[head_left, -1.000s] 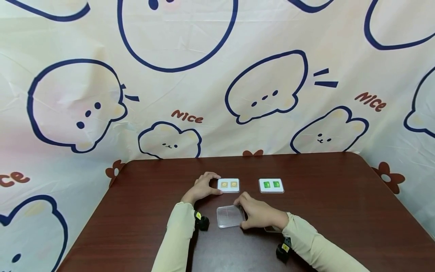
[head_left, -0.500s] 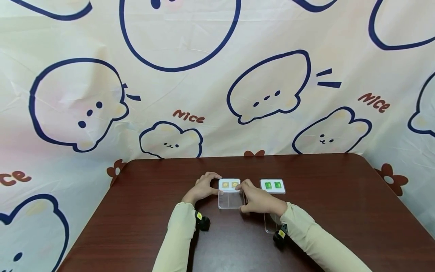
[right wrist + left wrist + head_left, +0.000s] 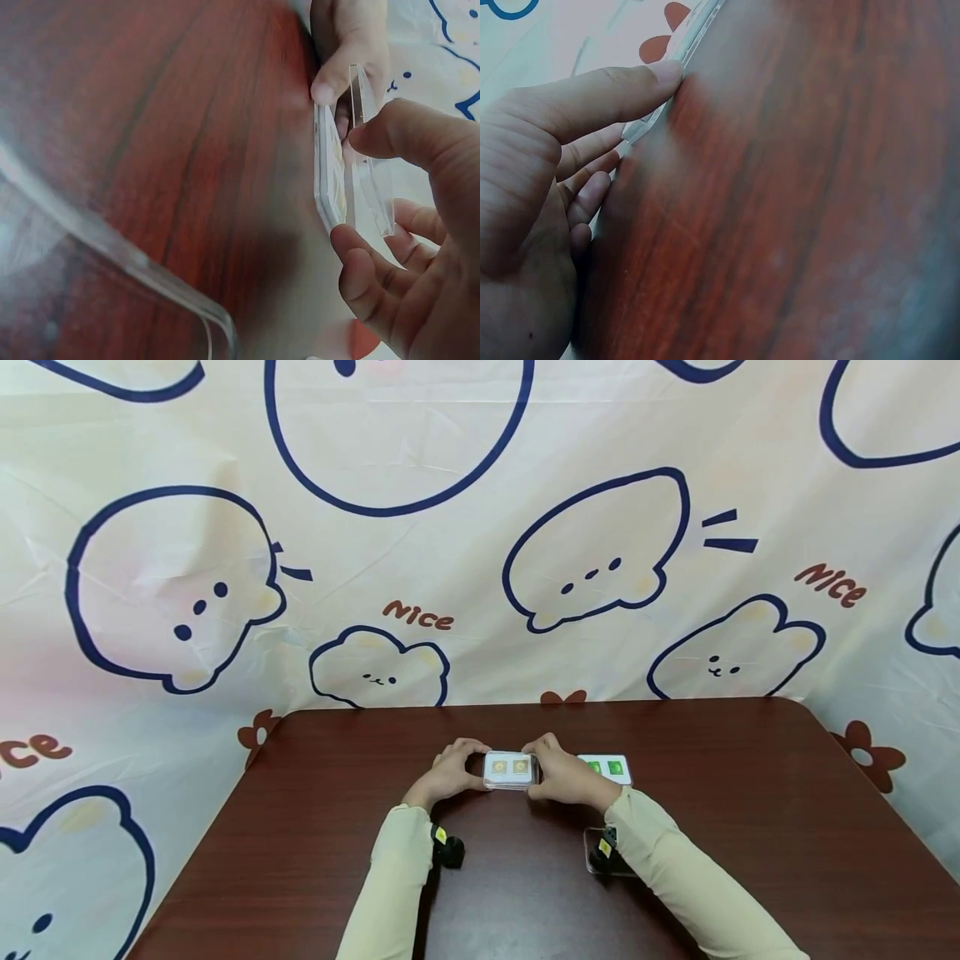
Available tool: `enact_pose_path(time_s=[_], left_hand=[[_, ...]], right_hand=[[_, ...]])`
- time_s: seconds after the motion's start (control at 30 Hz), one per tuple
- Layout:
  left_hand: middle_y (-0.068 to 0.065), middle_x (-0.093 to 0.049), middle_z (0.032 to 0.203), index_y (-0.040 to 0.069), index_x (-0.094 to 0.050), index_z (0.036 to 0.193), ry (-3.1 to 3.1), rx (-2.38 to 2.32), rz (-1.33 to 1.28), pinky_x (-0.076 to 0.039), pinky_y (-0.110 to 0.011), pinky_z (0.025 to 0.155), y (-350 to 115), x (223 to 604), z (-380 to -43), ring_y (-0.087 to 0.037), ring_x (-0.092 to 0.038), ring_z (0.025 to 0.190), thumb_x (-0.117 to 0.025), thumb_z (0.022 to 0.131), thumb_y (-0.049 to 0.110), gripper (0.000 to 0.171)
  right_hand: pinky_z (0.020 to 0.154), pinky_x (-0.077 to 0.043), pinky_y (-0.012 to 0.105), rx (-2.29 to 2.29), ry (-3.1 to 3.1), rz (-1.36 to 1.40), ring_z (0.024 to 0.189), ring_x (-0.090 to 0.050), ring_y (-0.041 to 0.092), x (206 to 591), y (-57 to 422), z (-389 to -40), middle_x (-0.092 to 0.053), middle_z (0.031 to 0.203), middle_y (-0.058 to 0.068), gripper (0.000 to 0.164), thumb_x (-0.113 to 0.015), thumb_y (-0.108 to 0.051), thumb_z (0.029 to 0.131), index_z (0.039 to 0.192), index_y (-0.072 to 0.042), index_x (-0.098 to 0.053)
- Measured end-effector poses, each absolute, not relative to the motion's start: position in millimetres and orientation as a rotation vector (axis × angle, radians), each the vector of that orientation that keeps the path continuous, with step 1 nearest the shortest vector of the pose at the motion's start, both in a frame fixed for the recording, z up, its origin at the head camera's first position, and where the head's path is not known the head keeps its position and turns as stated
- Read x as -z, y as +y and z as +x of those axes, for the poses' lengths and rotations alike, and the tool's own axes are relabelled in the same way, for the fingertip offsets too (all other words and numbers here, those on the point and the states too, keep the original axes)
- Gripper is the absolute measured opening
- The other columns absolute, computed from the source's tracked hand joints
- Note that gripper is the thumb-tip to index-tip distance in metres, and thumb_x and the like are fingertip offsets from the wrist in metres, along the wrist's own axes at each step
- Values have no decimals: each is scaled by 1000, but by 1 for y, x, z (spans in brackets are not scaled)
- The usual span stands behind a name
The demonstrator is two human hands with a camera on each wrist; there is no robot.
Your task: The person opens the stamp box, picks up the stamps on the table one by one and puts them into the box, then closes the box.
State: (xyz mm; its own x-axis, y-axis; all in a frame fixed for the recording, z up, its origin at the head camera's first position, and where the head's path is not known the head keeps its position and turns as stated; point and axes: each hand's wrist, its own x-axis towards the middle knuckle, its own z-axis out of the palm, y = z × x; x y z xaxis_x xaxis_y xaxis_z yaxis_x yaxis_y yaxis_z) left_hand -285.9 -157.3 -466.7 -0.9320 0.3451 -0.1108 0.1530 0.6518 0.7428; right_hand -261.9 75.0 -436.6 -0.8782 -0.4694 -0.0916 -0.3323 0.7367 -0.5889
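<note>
A flat white case [image 3: 499, 767] with two yellow squares lies on the table. My left hand [image 3: 448, 772] grips its left end, with the thumb [image 3: 660, 81] on the near edge and fingers beyond. My right hand [image 3: 567, 777] pinches a clear plastic lid [image 3: 379, 191] between thumb and fingers. Seen in the right wrist view, the lid stands over the case's face with a narrow gap between them. One right fingertip is right at the case's edge. From the head view the lid overlaps the case, its rim showing slightly to the right.
A similar white case [image 3: 617, 768] with two green squares lies just right, partly behind my right hand. Another clear lid [image 3: 592, 860] rests on the brown table [image 3: 337, 877] under my right wrist. A patterned curtain [image 3: 480, 677] hangs behind the table.
My right hand has carried the clear lid away from me, from the near side of the yellow-square case to right over it. The left hand has kept its hold on the case.
</note>
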Motion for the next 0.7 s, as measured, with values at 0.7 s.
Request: enact_pose_path(time_s=[0.7], left_hand=[[-2, -41, 144, 17, -55, 133, 2627, -1109, 398, -26, -47, 105, -159, 466, -287, -26, -36, 129, -84, 73, 28, 67]], right_hand=[[72, -44, 29, 825, 2675, -572, 86, -52, 17, 439, 67, -279, -37, 132, 15, 63, -71, -21, 84, 138, -3, -44]])
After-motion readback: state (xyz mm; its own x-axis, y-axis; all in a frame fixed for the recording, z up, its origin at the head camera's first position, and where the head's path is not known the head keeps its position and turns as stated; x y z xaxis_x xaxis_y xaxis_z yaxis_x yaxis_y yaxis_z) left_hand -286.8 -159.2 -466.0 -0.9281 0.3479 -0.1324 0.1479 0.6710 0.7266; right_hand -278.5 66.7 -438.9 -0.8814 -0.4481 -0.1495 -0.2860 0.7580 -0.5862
